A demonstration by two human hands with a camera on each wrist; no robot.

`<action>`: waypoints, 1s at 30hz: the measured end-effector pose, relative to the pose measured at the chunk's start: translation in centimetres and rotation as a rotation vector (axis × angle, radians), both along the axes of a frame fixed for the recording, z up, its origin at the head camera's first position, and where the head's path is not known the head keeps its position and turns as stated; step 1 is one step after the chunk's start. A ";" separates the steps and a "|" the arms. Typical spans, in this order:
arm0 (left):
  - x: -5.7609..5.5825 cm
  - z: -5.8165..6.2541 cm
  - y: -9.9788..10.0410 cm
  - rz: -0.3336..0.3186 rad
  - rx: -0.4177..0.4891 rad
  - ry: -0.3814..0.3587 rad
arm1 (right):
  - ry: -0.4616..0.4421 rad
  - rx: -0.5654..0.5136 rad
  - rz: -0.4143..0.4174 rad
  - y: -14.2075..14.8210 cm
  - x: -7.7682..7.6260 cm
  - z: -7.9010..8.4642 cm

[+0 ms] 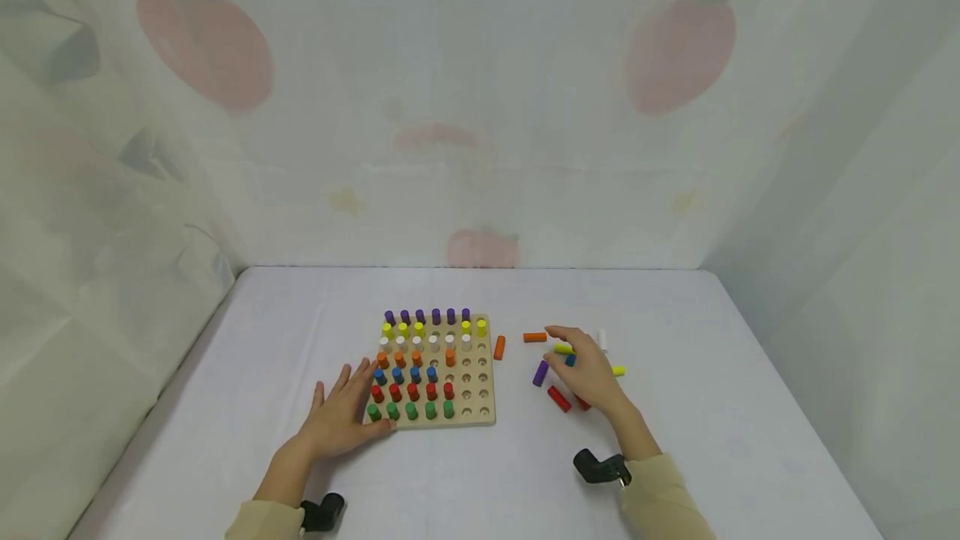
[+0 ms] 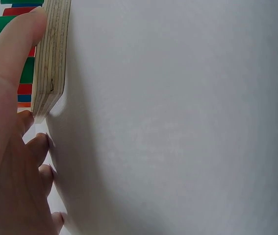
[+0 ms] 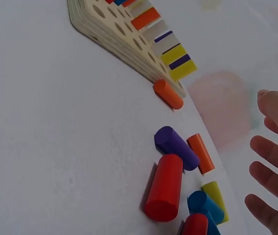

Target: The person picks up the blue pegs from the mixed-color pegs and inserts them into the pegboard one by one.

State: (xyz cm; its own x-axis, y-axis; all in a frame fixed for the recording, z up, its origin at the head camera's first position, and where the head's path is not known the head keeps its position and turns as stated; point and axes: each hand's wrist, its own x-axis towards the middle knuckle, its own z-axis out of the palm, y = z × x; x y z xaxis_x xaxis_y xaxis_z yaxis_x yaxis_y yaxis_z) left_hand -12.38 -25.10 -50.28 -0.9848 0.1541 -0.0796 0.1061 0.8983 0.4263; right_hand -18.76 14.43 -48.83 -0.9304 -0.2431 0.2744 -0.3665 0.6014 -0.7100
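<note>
A wooden pegboard [image 1: 480, 417] stands on the table with rows of purple, yellow, white, orange, blue, red and green pegs upright in its holes. My left hand [image 1: 339, 419] rests at its left edge, fingers spread, the thumb against the near corner by the green pegs [image 2: 27, 71]. Over the loose pegs to the right hovers my right hand [image 1: 591, 372], fingers slightly bent, with nothing seen between them. Below and around it lie a purple peg [image 3: 177, 148], a red peg [image 3: 164, 188], a blue peg [image 3: 206, 206] and a yellow peg [image 3: 215, 200].
One orange peg [image 1: 499, 347] lies close to the board's right edge, another orange peg [image 1: 535, 337] farther right. A white peg [image 1: 602, 341] and a yellow peg [image 1: 618, 371] lie beyond the right hand. White curtains [image 1: 480, 107] with printed fruit surround the white table [image 1: 300, 307].
</note>
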 end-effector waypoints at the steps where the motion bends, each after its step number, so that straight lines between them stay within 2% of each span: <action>1: 0.0 0.0 0.0 0.000 -0.001 -0.001 | 0.014 0.011 0.003 0.2 0.0 -0.2; 11: 0.0 0.1 0.0 -0.001 -0.006 -0.001 | 0.022 0.092 -0.023 1.7 0.0 -1.1; 19: 0.1 0.0 0.0 0.001 -0.006 0.001 | -0.015 0.196 -0.084 2.2 0.2 -1.6; 30: 0.0 -0.2 -0.1 -0.001 -0.004 0.005 | 0.023 0.253 -0.118 2.7 0.5 -2.3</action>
State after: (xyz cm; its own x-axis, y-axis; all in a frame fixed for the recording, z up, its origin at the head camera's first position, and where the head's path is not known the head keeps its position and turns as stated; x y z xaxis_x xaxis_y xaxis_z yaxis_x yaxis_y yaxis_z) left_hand -12.42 -25.22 -50.49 -0.9850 0.1549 -0.0757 0.1091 0.8998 0.4225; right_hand -18.30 17.14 -51.13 -0.9506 -0.1973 0.2396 -0.2977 0.7980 -0.5240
